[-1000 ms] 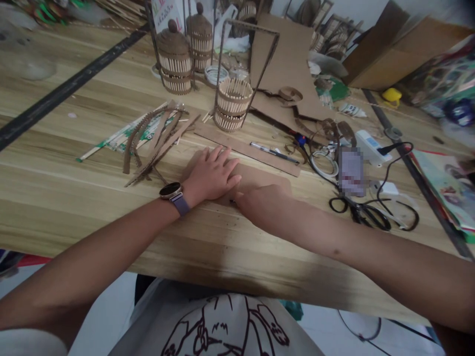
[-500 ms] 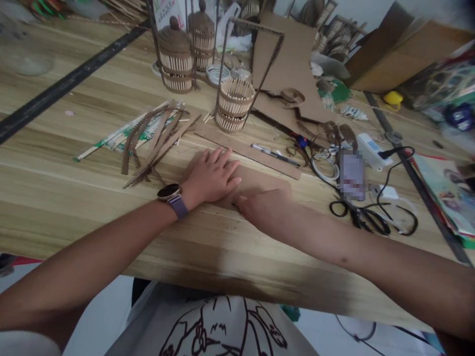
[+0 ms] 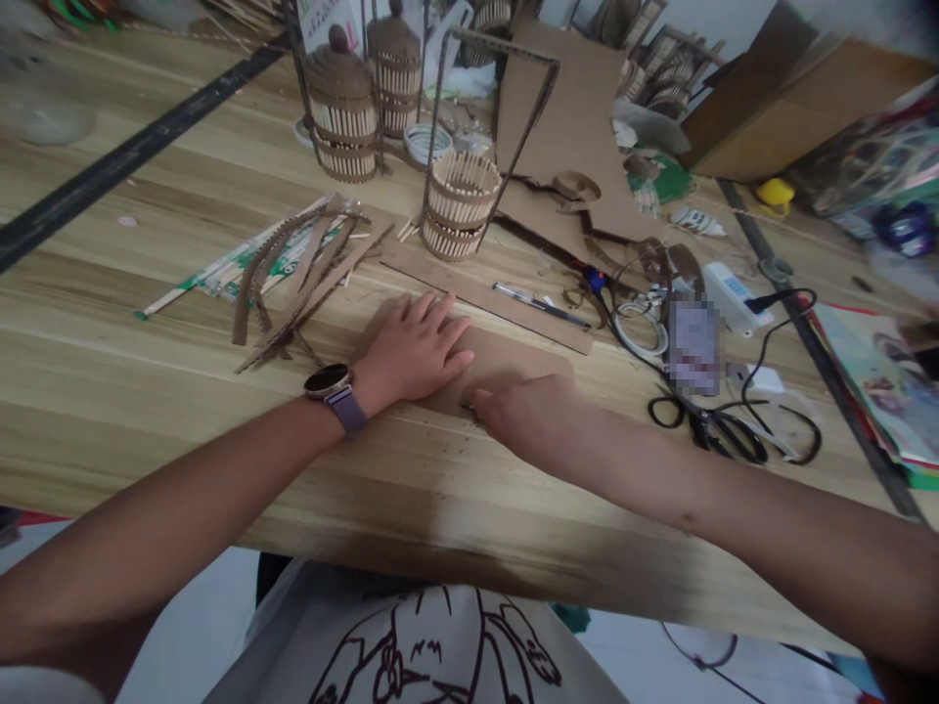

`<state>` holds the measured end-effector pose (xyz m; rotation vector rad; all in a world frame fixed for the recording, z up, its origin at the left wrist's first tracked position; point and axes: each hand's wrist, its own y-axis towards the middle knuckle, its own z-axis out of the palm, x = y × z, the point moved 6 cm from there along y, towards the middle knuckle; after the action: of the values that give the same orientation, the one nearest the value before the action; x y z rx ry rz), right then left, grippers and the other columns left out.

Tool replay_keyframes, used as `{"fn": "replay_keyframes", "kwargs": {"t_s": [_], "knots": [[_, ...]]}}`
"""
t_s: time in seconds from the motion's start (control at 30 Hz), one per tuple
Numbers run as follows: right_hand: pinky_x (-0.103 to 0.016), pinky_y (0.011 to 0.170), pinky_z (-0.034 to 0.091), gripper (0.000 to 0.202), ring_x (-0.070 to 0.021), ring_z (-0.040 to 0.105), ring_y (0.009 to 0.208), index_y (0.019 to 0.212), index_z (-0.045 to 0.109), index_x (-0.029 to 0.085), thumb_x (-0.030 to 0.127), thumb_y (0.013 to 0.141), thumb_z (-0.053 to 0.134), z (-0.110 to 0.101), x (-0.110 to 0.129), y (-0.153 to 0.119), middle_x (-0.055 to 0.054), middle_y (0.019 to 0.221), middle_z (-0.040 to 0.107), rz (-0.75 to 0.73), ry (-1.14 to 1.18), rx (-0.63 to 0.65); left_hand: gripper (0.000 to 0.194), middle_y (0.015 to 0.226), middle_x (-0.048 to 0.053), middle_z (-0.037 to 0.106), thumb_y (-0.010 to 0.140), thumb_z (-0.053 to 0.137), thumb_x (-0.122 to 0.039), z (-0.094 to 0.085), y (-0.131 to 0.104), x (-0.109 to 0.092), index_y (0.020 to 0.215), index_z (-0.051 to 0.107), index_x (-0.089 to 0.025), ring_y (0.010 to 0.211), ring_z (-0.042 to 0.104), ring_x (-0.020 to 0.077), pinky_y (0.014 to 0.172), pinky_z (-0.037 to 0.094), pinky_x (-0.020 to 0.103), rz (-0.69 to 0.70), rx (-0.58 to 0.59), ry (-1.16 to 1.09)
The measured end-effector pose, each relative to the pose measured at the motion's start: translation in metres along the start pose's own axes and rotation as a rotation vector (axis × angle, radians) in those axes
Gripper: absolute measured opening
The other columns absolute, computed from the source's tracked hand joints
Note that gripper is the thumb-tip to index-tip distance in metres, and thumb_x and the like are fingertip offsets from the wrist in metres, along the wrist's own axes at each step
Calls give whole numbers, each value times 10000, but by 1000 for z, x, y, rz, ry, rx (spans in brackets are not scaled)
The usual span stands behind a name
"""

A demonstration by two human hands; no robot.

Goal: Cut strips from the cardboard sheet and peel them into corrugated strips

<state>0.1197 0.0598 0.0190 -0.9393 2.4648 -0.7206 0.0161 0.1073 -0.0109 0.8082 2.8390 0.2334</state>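
Observation:
A flat piece of brown cardboard (image 3: 506, 357) lies on the wooden table in front of me. My left hand (image 3: 422, 350), with a watch on its wrist, presses flat on its left part, fingers spread. My right hand (image 3: 524, 411) is closed at the cardboard's near edge, thumb toward the left hand; what it pinches, if anything, is too hidden to name. Dark crumbs dot the wood just below. Behind the cardboard lie a long cardboard strip (image 3: 484, 298) and a pen (image 3: 539, 305).
Cardboard strips (image 3: 312, 284) and green-wrapped sticks lie left. A small stick basket (image 3: 461, 205) with a tall handle and a lidded one (image 3: 341, 117) stand behind. To the right are scissors (image 3: 723, 430), a phone (image 3: 693, 342), a power strip (image 3: 737, 298) and tape rolls.
Both hands stay in nearly the same place on the cardboard. The whole view has shifted slightly; no object has clearly moved.

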Motion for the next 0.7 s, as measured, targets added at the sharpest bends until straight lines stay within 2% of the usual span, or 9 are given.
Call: {"fn": "replay_keyframes", "kwargs": {"t_s": [0.27,0.47,0.7], "knots": [[-270,534,459,325,-289,740,832,1157,632,157,58,905,452,-4,0,-6,-135,842,756,-23,1,14,514,1502,205,419,967,423,-430,0,0,0,1366,540,-126,1371,365,392,1106,271,610,-3,-6,2],[-274,503,435,294,-285,735,805,1166,621,189,142,949,427,2,-6,-8,-109,848,753,3,17,16,516,1509,208,407,961,443,-430,1,0,1,1371,536,-130,1378,356,399,1104,273,623,-3,1,-16],[-252,470,373,254,-266,729,740,1114,625,197,126,925,472,10,-12,-13,-82,773,741,13,13,4,534,1519,214,390,965,438,-438,1,1,1,1385,526,-120,1389,344,400,1122,261,610,-13,30,3]]}}
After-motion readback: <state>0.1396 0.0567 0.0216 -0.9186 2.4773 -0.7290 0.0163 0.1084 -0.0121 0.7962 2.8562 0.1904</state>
